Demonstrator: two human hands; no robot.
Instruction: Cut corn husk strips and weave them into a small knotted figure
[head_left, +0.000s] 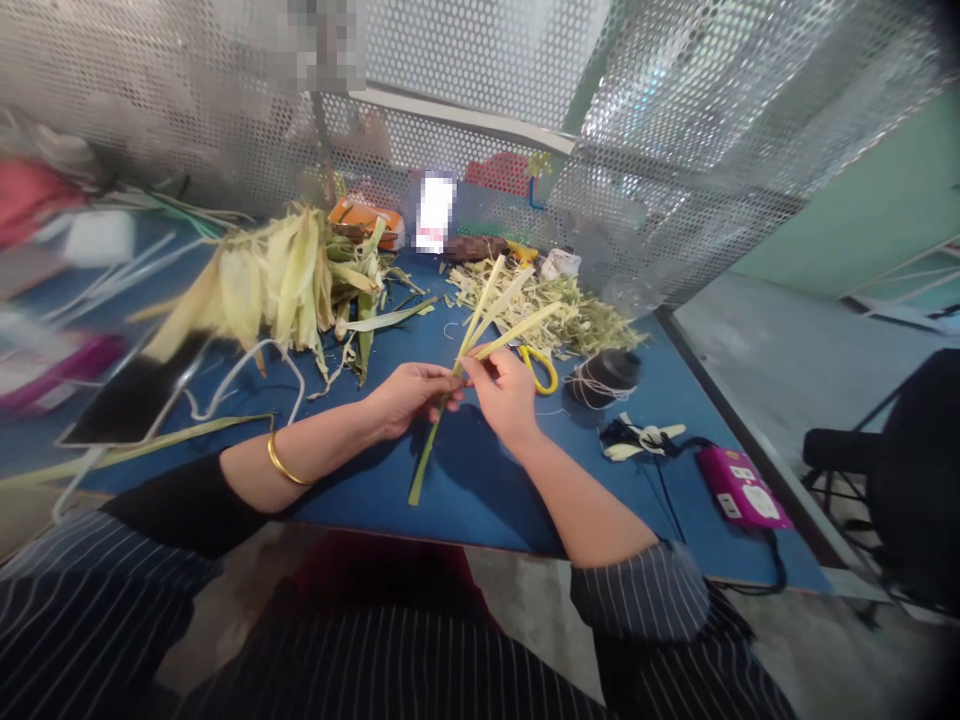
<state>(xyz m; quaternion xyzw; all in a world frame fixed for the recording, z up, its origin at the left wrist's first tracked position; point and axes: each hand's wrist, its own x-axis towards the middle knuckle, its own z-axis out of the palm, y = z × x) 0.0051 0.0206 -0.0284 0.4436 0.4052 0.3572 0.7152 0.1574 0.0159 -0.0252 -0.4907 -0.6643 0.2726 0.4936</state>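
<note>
Over the middle of the blue table (480, 490), my left hand (416, 395) pinches several pale green corn husk strips (486, 300) where they cross. The strips fan out upward, and one tail hangs down below the fingers. My right hand (506, 390) closes on the same strips at the crossing, its fingertips against those of the left. Just beyond the right hand, yellow-handled scissors (541, 370) lie partly under husk scraps. A black spool of thread (607, 375) stands to their right. The exact fold between the fingertips is hidden.
A heap of corn husks (277, 280) lies at the left, near a dark tablet (139, 395) and a white cable (292, 365). Shredded scraps (555, 310) are piled behind the scissors. A magenta packet (742, 487) sits at the right edge. Perforated metal mesh (480, 60) borders the back.
</note>
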